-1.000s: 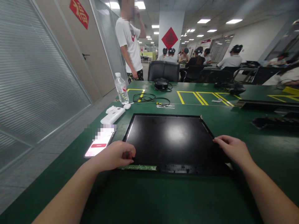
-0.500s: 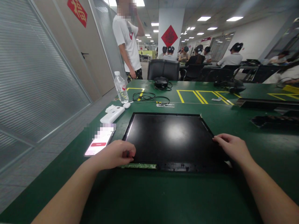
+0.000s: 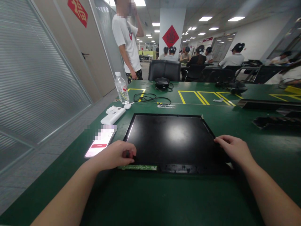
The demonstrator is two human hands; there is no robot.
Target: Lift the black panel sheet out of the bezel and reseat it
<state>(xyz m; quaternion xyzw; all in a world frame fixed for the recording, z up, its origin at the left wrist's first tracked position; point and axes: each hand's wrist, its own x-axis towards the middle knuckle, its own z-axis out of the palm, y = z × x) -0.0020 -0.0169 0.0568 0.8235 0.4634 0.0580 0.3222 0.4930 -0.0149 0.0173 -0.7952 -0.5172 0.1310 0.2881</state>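
Observation:
A black screen panel [image 3: 169,138] lies flat on the green table, face up, with a bright glare on its surface. Along its near left edge runs a narrow green circuit board [image 3: 138,167]. My left hand [image 3: 119,153] is closed at the panel's near left corner, fingers curled over the edge and the thumb low by the circuit board; its fingertips are partly hidden. On the other side, my right hand [image 3: 235,149] pinches the panel's right edge between thumb and fingers.
Left of the panel lie a lit phone [image 3: 101,142] and a white device [image 3: 113,115], with a water bottle [image 3: 122,88] behind. Black cable [image 3: 150,98] loops across the table. Dark strips [image 3: 277,121] lie at right. A person [image 3: 128,40] stands beyond the table.
My left hand's fingers have shifted very slightly at the corner. The panel and my right hand stay put. The standing person has leaned a little to the left.

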